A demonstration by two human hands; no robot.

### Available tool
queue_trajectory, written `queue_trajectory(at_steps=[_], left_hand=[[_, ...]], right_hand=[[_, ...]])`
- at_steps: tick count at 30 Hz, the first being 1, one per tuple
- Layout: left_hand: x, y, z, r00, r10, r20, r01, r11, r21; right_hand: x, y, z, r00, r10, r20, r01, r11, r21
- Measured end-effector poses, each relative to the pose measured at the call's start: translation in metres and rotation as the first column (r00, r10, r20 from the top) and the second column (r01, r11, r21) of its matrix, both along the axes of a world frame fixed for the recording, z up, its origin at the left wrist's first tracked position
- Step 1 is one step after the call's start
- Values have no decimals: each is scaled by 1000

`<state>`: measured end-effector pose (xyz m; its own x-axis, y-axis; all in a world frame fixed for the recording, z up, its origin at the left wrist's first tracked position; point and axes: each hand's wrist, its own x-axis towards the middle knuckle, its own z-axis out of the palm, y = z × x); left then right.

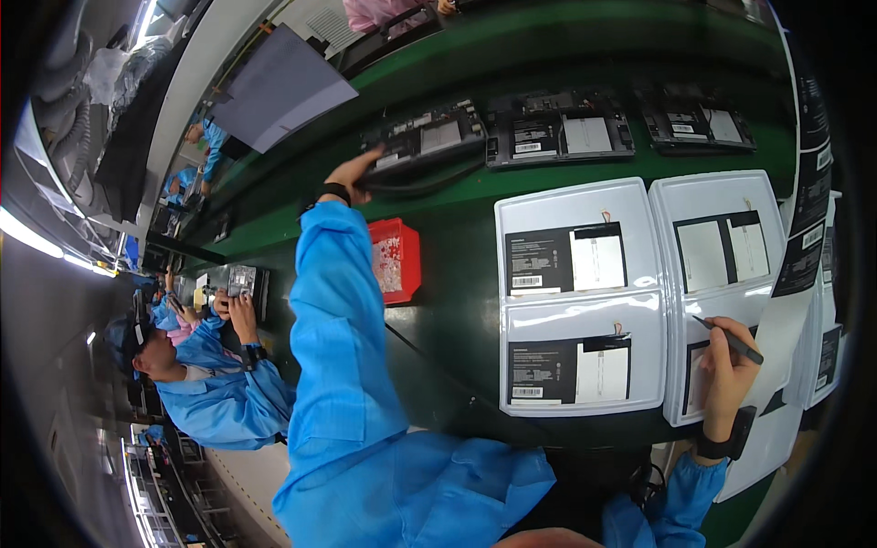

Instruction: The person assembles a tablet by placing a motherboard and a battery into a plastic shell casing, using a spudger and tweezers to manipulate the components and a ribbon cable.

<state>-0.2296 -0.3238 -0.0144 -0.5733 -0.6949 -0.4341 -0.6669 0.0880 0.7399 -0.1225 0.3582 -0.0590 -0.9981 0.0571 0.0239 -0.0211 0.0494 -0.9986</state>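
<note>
My left hand [353, 177] reaches far forward and grips the left end of an open electronic device [425, 142] with exposed boards and a flat battery. Its fingertips are partly hidden at the casing. In my closed right hand [726, 370] is a slim dark pointed tool [747, 347], perhaps tweezers. That hand is over the right white tray [671, 365], beside a black-and-white battery pack [698, 376] that it partly covers. Another white tray [585, 300] to the left holds two battery packs, an upper one [566, 258] and a lower one [570, 371].
Two more open devices, one in the middle [559, 132] and one at right [699, 123], stand along the green bench's far side. A red bin [396, 260] of small clear pieces sits beside my left forearm. At left, a co-worker [215, 384] in blue handles another device.
</note>
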Motion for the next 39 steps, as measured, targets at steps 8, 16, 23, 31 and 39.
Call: queue_trajectory(at_steps=[8, 16, 23, 31, 39], left_hand=[[68, 71, 125, 883, -182, -432, 214, 976, 27], [248, 279, 24, 740, 131, -660, 108, 945, 309], [307, 344, -17, 758, 156, -633, 96, 934, 345], [315, 366, -17, 878, -68, -474, 193, 956, 221], [293, 359, 20, 902, -400, -163, 216, 743, -633]], right_hand=[[3, -2, 3, 999, 53, 0, -53, 998, -17], [31, -112, 41, 989, 81, -125, -115, 949, -294], [29, -96, 28, 981, 195, -5, -187, 933, -307], [47, -63, 25, 973, 199, 115, -161, 948, -275], [54, -68, 44, 945, 132, -299, -116, 991, 73]])
